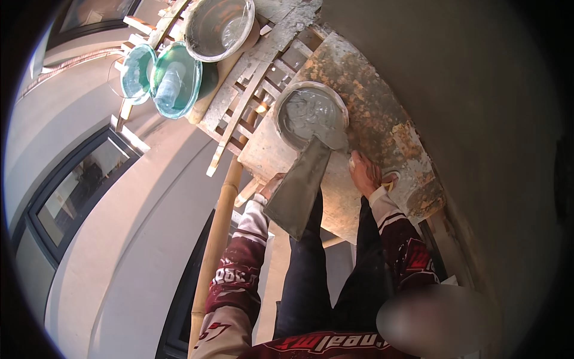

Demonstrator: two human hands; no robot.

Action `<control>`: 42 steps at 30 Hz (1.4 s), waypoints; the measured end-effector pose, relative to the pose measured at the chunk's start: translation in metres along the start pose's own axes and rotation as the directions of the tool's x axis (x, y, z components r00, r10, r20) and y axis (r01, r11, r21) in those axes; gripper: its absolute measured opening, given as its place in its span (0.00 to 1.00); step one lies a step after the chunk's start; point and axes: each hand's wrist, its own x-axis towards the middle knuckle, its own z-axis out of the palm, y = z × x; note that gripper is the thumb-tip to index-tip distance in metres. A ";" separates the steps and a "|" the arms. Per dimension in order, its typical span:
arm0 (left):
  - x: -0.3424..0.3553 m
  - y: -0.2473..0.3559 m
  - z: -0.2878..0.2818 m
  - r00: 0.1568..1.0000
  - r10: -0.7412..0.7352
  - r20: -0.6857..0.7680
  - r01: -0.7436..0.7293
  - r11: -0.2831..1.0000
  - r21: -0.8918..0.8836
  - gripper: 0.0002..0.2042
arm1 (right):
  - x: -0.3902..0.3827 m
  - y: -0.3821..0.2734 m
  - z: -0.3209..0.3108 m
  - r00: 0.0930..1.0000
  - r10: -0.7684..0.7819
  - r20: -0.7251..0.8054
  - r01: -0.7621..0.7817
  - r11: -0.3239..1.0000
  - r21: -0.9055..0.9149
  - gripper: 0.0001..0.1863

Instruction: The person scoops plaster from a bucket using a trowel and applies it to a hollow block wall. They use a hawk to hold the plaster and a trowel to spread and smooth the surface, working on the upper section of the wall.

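Observation:
My left hand (272, 183) is closed at the near left side of a long flat metal plastering blade (294, 194); its grip is partly hidden behind the blade. My right hand (365, 172) is closed on a small tool handle (353, 163), with grey plaster on the tool's end. Both tools reach toward a round bucket of wet grey plaster (302, 110) resting on a stained board (376, 107); the blade's far end is at the bucket's near rim. A yellow item (388, 185), too small to name, shows beside my right wrist.
A slatted wooden platform (245, 116) carries a large plaster-smeared tub (212, 27) and two teal buckets (136, 75) at upper left. A bamboo pole (227, 203) runs down left of my legs. A curved white wall with dark-framed windows (84, 185) is at left, a grey wall (490, 149) at right.

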 end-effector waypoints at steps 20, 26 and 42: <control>-0.011 0.018 0.048 0.952 0.182 -0.246 -0.210 0.974 -0.091 0.13 | -0.081 -0.029 -0.017 0.941 -0.322 -0.106 0.338 0.870 0.360 0.16; -0.034 0.056 0.088 0.785 0.234 -0.573 -0.196 0.972 0.128 0.18 | -0.100 0.004 -0.022 0.946 -0.310 -0.094 0.324 0.905 0.277 0.16; -0.033 0.073 0.091 0.397 0.778 -0.487 -0.234 0.598 0.766 0.19 | -0.121 0.013 -0.037 0.896 -0.425 -0.131 0.401 0.899 -0.175 0.12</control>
